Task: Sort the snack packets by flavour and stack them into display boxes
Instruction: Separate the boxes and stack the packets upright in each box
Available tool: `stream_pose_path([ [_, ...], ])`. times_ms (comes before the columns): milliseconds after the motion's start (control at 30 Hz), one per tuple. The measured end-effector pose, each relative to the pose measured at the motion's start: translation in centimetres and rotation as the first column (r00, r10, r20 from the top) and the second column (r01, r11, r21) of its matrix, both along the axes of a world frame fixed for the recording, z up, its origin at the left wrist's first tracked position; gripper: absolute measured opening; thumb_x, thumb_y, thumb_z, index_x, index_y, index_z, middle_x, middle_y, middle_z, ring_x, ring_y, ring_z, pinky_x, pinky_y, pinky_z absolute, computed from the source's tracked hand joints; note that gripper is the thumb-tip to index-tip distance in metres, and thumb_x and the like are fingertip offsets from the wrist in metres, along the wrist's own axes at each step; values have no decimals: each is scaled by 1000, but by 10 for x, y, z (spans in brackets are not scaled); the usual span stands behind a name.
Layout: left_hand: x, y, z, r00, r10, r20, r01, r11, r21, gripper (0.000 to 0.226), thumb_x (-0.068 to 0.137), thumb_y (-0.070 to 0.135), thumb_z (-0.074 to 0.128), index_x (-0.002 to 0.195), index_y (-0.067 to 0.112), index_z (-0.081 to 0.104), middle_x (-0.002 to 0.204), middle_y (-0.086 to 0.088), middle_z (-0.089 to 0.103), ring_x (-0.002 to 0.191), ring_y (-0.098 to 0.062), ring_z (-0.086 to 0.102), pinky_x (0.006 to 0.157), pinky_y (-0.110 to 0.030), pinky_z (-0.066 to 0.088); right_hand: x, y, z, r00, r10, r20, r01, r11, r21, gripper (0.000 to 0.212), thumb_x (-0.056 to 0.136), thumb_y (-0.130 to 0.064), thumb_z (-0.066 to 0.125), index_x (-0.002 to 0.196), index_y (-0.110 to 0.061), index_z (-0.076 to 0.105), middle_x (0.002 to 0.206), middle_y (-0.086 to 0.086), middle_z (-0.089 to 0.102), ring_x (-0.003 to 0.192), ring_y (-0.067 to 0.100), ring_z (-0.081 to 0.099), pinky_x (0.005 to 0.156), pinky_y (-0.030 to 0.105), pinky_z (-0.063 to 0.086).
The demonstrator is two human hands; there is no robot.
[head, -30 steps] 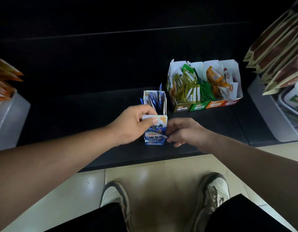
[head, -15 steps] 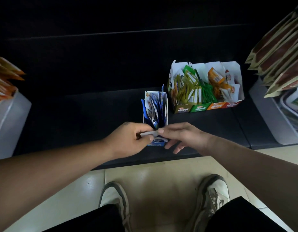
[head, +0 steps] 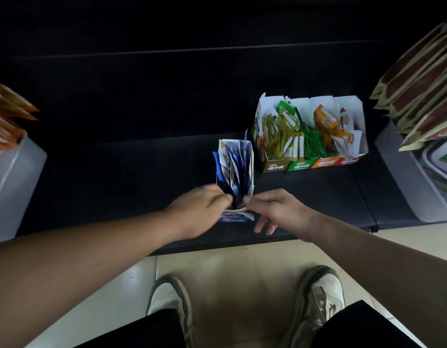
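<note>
The right hand (head: 275, 209) pinched the flap (head: 238, 210) of the blue box (head: 233, 218), its other fingers loose. Blue packets (head: 233, 169) stood upright just beyond the pinch. The left hand (head: 199, 209), blurred, curled at the flap's other end; whether it held anything could not be told. Four filled boxes (head: 310, 163) stood farther right.

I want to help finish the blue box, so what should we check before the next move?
1. Blue box standing upright on the shelf: ok.
2. Only blue packets inside: ok.
3. Blue packets sitting level: not ok, some lean and poke above the rim.
4. Right hand pinching the front flap: ok.
5. Left hand grip: cannot tell, blurred.
</note>
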State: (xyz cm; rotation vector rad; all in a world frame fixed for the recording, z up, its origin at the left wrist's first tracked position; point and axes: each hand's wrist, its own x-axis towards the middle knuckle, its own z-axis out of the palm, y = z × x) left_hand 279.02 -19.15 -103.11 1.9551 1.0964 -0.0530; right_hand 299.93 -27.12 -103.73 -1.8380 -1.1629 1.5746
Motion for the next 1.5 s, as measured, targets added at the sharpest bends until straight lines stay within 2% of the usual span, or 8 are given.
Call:
stream_pose_path([
  [133, -4, 29, 0, 948, 308, 83, -315, 944, 99, 8, 90, 32, 68, 86, 26, 71, 83, 7, 72, 82, -14, 70, 72, -31, 58, 6, 0, 2, 995, 90, 37, -89, 996, -20, 29, 105, -45, 56, 119, -30, 76, 120, -11, 72, 87, 22, 76, 67, 30, 57],
  [400, 23, 40, 6, 843, 506, 185, -507, 861, -44, 12, 100, 25, 68, 98, 13, 70, 95, -7, 74, 81, -16, 75, 53, -21, 56, 10, -3, 1, 991, 130, 41, -129, 991, -22, 26, 105, -42, 56, 124, -35, 73, 122, -9, 70, 93, 25, 74, 73, 35, 57],
  [600, 21, 45, 22, 804, 540, 246, -552, 833, -24, 17, 96, 14, 63, 82, 6, 61, 81, -8, 68, 74, -20, 68, 68, -33, 61, 11, -1, 3, 990, 136, 46, -134, 990, -32, 25, 103, -46, 58, 120, -39, 74, 119, -12, 70, 93, 18, 74, 77, 36, 60],
  [767, 1, 52, 54, 693, 619, 368, -625, 771, -120, 20, 71, 24, 68, 59, 21, 51, 67, -7, 57, 70, -21, 58, 69, -38, 51, 7, 1, 2, 1000, -19, -7, 20, 999, 46, 7, 94, -26, 74, 97, -27, 80, 88, -6, 75, 79, 17, 73, 66, 34, 55],
  [1000, -16, 47, 68, 743, 530, 408, -488, 847, -212, 18, 99, 19, 69, 86, 15, 58, 97, -17, 77, 93, -33, 77, 85, -57, 63, -2, 4, 11, 999, -50, -3, 50, 998, 47, 39, 83, -21, 87, 117, -29, 68, 95, -7, 79, 90, 5, 71, 69, 21, 47],
  [1167, -9, 40, 65, 812, 379, 443, -357, 924, -135, 13, 102, 26, 65, 90, 20, 62, 92, 0, 76, 85, -12, 73, 75, -32, 60, -1, 3, 12, 998, -57, -34, 57, 998, 20, 59, 83, -23, 88, 133, -33, 58, 99, -8, 80, 93, 7, 70, 75, 26, 49],
  [1367, 4, 31, 54, 664, 583, 467, -413, 808, -421, 8, 104, 15, 61, 96, 14, 60, 107, -17, 73, 94, -29, 75, 83, -42, 62, 4, 3, 10, 985, -117, -130, 119, 993, 6, 36, 91, -28, 80, 125, -32, 69, 109, -2, 79, 108, 16, 73, 86, 37, 58],
  [1500, 0, 13, 27, 746, 567, 349, -418, 807, -418, 9, 107, 21, 56, 102, 15, 60, 118, -15, 71, 109, -28, 73, 89, -46, 63, 9, 4, 5, 959, -246, -144, 254, 966, 42, 19, 98, -23, 71, 112, -11, 72, 107, 9, 78, 106, 26, 73, 93, 44, 58],
])
